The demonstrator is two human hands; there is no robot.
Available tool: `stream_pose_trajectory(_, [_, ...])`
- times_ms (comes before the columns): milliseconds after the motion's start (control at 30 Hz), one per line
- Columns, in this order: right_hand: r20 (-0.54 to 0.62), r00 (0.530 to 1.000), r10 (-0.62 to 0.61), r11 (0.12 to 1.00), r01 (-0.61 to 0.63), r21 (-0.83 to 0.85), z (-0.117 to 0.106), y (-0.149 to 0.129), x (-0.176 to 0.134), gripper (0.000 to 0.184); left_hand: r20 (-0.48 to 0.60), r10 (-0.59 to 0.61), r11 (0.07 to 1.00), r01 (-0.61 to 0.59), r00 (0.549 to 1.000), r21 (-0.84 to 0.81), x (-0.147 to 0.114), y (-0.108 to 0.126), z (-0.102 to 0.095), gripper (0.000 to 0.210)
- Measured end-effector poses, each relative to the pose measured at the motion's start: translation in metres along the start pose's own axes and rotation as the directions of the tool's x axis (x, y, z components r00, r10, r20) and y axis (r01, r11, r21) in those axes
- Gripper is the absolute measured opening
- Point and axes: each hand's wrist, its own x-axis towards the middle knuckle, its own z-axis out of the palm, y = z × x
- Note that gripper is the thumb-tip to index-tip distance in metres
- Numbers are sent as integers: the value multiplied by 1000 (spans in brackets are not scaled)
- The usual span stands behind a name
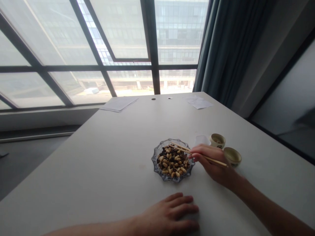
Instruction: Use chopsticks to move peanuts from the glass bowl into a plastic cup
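My right hand [214, 162] is closed around a pair of wooden chopsticks [209, 159]. Their tips reach over the far part of a scalloped glass bowl [155, 164]. In the bowl lies a mix of pale peanuts [165, 161] and small dark pieces [169, 151] whose kind I cannot make out. Whether the tips pinch anything is too small to tell. My left hand [169, 211] lies palm down on the table in front of the bowl, fingers spread, holding nothing.
Two small cups, one [218, 141] with a few bits inside and another [232, 156] partly behind my right hand, stand at the right. A translucent flat piece [202, 140] lies beside them. Papers [119, 104] and a thin sheet [199, 102] rest at the far end of the white table [110, 164].
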Motion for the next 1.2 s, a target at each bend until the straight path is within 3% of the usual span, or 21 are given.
stream_pose_trajectory(400, [114, 993, -17, 998, 24, -63, 17, 6, 5, 21, -28, 13, 999, -12, 1000, 47, -1, 0, 3, 28])
stream_pose_trajectory(600, [80, 996, -46, 995, 53, -87, 16, 3, 0, 21, 0, 22, 999, -22, 1000, 26, -2, -1, 4, 29])
stream_pose_trajectory(733, [-15, 994, -111, 983, 108, -146, 0, -4, -8, 15, 2, 17, 1000, -17, 1000, 12, -2, -1, 1, 27])
stream_pose_trajectory(867, [-211, 966, -147, 954, 82, -288, -28, -5, -27, 18, 15, 10, 1000, -9, 1000, -14, 0, 0, -1, 29])
stream_pose_trajectory(1033, [-524, 848, -73, 921, -144, -362, -63, 3, -56, 14, 54, 1, 999, 2, 999, -50, 1, 0, -5, 32])
stream_pose_trajectory(1200, [-570, 816, 96, 887, -330, -323, -83, 16, -79, 21, 51, -15, 998, 19, 999, -65, 2, 2, -10, 34])
